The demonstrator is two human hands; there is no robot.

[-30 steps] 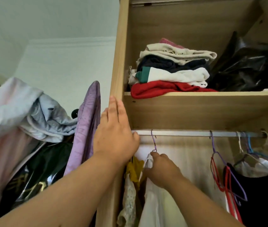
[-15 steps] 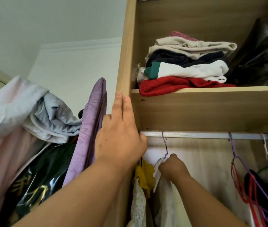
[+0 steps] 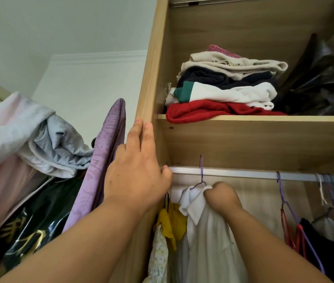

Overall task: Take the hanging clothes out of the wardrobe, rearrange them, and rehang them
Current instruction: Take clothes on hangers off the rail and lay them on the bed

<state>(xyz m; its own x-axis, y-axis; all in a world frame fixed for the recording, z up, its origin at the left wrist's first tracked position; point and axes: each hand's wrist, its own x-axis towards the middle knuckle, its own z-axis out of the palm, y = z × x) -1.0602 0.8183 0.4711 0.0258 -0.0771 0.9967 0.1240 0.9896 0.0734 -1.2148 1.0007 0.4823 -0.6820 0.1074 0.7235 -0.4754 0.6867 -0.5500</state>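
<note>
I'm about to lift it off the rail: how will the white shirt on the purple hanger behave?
Probably floppy: the white shirt bunches where the right hand grips its collar. Likely light, since it hangs from a thin purple hanger. It could slide off if tilted.

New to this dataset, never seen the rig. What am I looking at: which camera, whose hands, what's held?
No machine here: a person works bare-handed, and the one picture comes from a camera on their head, looking up into a wardrobe. The left hand lies flat on the side panel, thumb by the rail. The right hand clutches the collar of a white shirt on a purple hanger hooked over that rail. Folded clothes and a black bag sit on the shelf above.
</note>
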